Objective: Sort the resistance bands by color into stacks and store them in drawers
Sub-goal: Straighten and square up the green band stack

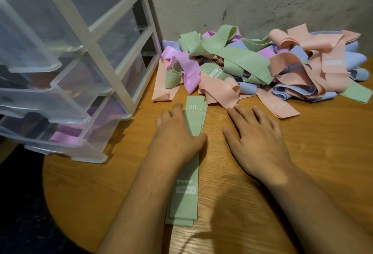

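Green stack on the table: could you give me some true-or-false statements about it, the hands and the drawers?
The left hand rests on the green stack. True.
The stack's label reads 15 LB. False: its top band reads 30 LB.
The right hand is clenched in a fist. False: it lies open, fingers spread.
A lower drawer holds lilac bands. True.

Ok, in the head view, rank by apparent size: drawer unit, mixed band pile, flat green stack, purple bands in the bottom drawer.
1. drawer unit, though nearer the camera and cut off by the frame
2. mixed band pile
3. green stack
4. purple bands in the bottom drawer
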